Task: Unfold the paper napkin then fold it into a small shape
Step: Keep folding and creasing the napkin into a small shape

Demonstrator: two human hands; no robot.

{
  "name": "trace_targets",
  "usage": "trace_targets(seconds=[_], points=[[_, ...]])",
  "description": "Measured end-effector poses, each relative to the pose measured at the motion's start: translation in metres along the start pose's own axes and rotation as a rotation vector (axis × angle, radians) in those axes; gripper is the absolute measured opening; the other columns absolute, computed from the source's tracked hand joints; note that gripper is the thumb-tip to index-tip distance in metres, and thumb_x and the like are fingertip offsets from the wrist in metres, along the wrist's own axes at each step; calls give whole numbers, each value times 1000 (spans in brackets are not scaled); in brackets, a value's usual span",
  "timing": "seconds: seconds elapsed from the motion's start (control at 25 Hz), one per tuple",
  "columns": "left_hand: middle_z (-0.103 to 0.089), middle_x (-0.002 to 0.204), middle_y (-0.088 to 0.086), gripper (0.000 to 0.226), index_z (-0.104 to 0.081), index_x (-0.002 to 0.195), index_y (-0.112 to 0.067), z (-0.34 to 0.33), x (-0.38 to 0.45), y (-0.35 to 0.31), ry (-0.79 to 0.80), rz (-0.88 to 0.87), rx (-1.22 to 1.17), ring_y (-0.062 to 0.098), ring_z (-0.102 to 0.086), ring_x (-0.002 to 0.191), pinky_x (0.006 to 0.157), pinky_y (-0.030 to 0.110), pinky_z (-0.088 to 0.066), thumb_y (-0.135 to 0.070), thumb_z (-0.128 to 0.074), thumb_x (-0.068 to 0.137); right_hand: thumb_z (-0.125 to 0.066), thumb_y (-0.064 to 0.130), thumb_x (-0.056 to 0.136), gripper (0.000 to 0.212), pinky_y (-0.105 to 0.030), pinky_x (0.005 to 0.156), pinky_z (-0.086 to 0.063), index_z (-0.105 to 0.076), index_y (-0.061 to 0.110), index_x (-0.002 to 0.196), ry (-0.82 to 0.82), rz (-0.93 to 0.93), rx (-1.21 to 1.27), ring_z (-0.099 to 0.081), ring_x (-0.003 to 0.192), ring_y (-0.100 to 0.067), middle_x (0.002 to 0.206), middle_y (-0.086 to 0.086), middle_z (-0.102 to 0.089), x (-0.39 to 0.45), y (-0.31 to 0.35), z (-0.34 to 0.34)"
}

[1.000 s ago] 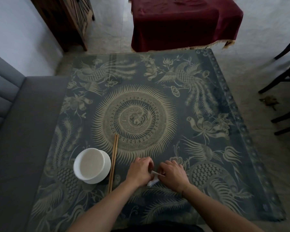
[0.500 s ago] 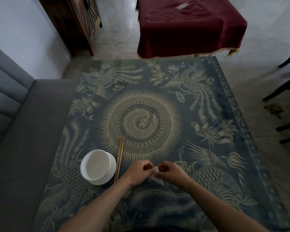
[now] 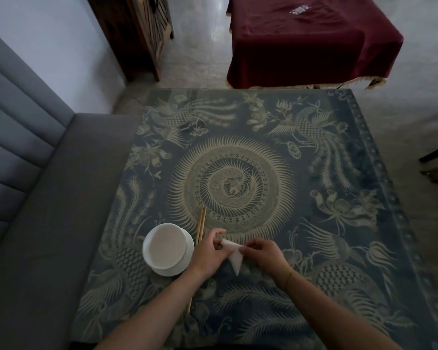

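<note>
A small white paper napkin [image 3: 234,256], partly opened into a pointed flap, hangs between my two hands just above the patterned table [image 3: 314,188]. My left hand [image 3: 208,251] pinches its left upper corner. My right hand [image 3: 263,253] pinches its right upper edge. The napkin's lower tip points down toward the near edge of the table. Fingers hide the parts of the napkin inside both grips.
A white bowl [image 3: 168,248] stands on a saucer just left of my left hand. A pair of wooden chopsticks [image 3: 200,226] lies between bowl and hand, running under my left forearm. A grey sofa [image 3: 48,210] borders the table on the left.
Both hands have lifted slightly and drawn apart, and the napkin has opened from a small folded wad into a wider hanging flap. The camera has tilted a little.
</note>
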State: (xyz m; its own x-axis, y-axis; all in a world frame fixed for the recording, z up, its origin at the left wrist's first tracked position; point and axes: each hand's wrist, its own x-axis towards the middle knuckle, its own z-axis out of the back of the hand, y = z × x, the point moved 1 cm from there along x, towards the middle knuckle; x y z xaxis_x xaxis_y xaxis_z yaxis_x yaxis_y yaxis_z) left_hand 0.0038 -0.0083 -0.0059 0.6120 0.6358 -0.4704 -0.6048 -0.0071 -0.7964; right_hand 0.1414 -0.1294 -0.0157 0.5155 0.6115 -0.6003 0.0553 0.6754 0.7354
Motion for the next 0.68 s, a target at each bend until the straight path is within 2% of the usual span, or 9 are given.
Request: trace_targets(seconds=[0.12, 0.2, 0.32, 0.44, 0.56, 0.68], points=[[-68, 102, 3, 46, -54, 122, -24, -8, -9, 10, -49, 141, -172, 11, -65, 95, 86, 27, -51, -19, -77, 82, -78, 20, 83, 14, -24, 48, -45, -71, 8, 83, -69, -82, 228, -55, 52, -10, 71, -8, -69, -3, 0, -11], [-70, 103, 3, 33, -62, 115, -15, -11, -12, 17, -49, 199, -209, 16, -66, 96, 87, 33, -53, -20, -75, 86, -78, 20, 84, 14, -19, 40, -39, -71, 8, 82, -70, -102, 296, -50, 44, -7, 69, -6, -67, -6, -1, -19], [-73, 96, 0, 13, -70, 101, -13, -7, -13, 25, -114, 208, -167, 17, -67, 91, 81, 29, -52, -19, -71, 89, -78, 19, 84, 14, -20, 41, -40, -71, 7, 82, -53, -91, 296, -50, 43, -5, 68, -5, -68, -8, -5, -29], [-72, 89, -2, 8, -72, 94, -14, 0, -17, 29, -146, 156, -25, 15, -67, 87, 81, 31, -52, -20, -70, 89, -78, 26, 83, 13, -21, 52, -47, -71, 16, 81, -28, -50, 81, -58, 52, -4, 72, 2, -72, -7, -9, -36], [-74, 84, -3, 10, -73, 89, -16, 3, -23, 34, -149, 97, 85, 13, -67, 81, 77, 36, -53, -25, -70, 89, -75, 37, 83, 10, -16, 61, -48, -71, 29, 78, -37, 39, -247, -63, 67, 3, 73, 11, -71, -7, -11, -40], [-74, 85, -3, 12, -72, 88, -17, 4, -29, 37, -195, 62, 155, 11, -65, 79, 74, 34, -53, -28, -68, 91, -73, 40, 82, 12, -21, 66, -53, -72, 29, 78, -34, 73, -346, -63, 70, 3, 73, 12, -70, -6, -11, -46]])
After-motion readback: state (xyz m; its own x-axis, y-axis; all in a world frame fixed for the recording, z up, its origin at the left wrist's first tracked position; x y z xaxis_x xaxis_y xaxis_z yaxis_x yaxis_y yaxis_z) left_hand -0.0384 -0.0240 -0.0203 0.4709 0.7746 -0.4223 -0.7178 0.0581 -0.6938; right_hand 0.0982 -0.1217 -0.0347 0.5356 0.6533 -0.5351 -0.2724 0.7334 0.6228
